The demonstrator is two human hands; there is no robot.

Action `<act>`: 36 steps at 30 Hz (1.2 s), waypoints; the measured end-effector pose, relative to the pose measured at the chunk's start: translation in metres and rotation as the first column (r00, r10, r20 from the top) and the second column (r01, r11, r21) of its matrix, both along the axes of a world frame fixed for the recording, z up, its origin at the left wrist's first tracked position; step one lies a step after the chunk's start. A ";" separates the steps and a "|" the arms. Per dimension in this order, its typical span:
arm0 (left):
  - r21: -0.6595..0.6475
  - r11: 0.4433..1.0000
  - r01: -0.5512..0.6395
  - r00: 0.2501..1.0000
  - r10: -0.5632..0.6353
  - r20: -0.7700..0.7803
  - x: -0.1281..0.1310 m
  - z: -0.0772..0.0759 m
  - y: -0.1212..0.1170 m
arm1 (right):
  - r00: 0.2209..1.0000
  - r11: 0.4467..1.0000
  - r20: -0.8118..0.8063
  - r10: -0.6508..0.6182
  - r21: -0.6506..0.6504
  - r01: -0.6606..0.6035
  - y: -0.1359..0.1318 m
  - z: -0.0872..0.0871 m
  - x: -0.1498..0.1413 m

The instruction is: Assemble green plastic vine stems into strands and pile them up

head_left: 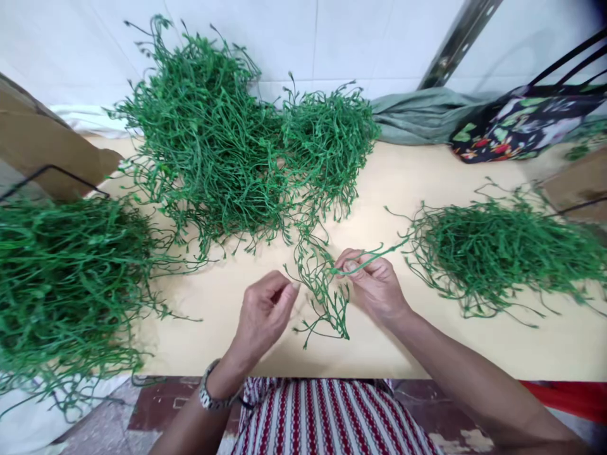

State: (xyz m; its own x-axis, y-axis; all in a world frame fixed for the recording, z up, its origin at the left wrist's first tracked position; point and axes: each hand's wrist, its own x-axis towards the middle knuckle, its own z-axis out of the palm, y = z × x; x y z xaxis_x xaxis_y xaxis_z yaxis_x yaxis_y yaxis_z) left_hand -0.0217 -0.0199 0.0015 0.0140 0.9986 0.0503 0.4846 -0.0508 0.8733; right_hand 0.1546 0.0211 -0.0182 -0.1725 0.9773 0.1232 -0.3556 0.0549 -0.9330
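Note:
Between thumb and fingers, my right hand (372, 281) pinches a thin green plastic stem (379, 254), whose forked tips point up and to the right. My left hand (268, 309) is closed in a pinch just left of the small loose bunch of stems (327, 297) in front of me. Whether anything thin sits in that pinch is hidden. The loose bunch trails back toward a medium pile of the same stems (329, 139) and a tall pile (213, 139) by the wall. A watch (211, 388) is on my left wrist.
Another stem heap (61, 284) hangs over the table's front edge at the left; one more (507, 253) lies at the right. Cardboard boxes (52, 145) stand at both sides. A flowered bag (516, 126) and a grey-green cloth (417, 114) lie by the wall.

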 end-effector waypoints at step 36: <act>0.091 0.835 0.543 0.816 -0.498 -0.294 -0.011 0.017 0.028 | 0.613 0.468 0.603 -0.510 0.793 -0.390 -0.015 0.028 0.024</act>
State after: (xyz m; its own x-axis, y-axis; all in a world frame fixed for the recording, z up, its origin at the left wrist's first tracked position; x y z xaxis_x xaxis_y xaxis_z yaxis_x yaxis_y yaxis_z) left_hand -0.0325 0.0084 0.0180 0.5634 0.8152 0.1344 0.5423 -0.4876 0.6842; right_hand 0.1785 0.0057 0.0093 -0.5719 0.4567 0.6814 0.4016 0.8802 -0.2528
